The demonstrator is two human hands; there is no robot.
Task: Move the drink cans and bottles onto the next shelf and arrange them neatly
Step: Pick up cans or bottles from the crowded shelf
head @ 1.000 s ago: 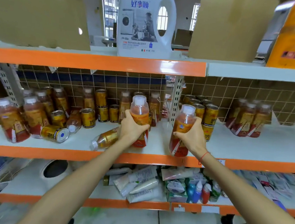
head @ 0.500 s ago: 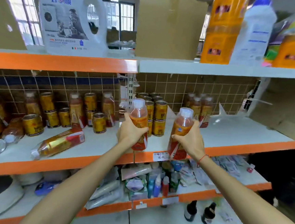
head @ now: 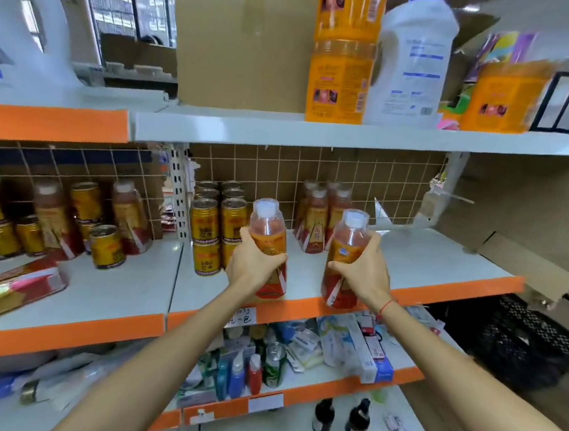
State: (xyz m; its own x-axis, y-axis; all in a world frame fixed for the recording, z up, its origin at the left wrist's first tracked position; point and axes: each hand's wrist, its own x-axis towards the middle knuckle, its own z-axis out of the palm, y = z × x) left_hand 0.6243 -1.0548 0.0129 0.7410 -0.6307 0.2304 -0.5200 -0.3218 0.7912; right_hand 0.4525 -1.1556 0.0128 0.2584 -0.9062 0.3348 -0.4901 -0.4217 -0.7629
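A shop aisle with white metal shelves edged in orange fills the view, a brown wire-grid back panel (head: 366, 174) behind the middle level. Two drink bottles are held upright above the front edge of the right-hand shelf (head: 444, 263), near the centre of the view. Each is clear plastic with a pale cap, reddish-orange liquid, and an orange, red and white label wrapping its lower half. The left bottle (head: 267, 234) sits in the left hand (head: 254, 264), whose grip is curled round the label with the thumb across the front. The right bottle (head: 346, 244) is wrapped the same way by the right hand (head: 364, 274), fingers closed round the body; a thin red string (head: 387, 305) circles that wrist. Both forearms reach up from 6 o'clock, roughly parallel, the two bottles well apart.

At 10 o'clock from the left bottle, just beside it, stacked gold cans (head: 218, 230) stand in neat rows. At 12 o'clock, between the held pair and further back, a cluster of matching bottles (head: 320, 218) stands against the grid. At 9 o'clock, on the left-hand shelf (head: 114, 300), more gold cans (head: 105, 244) and bottles stand loosely, and one bottle (head: 4, 290) lies on its side. Detergent jugs (head: 414, 58) and a cardboard box (head: 243, 40) occupy the top shelf.
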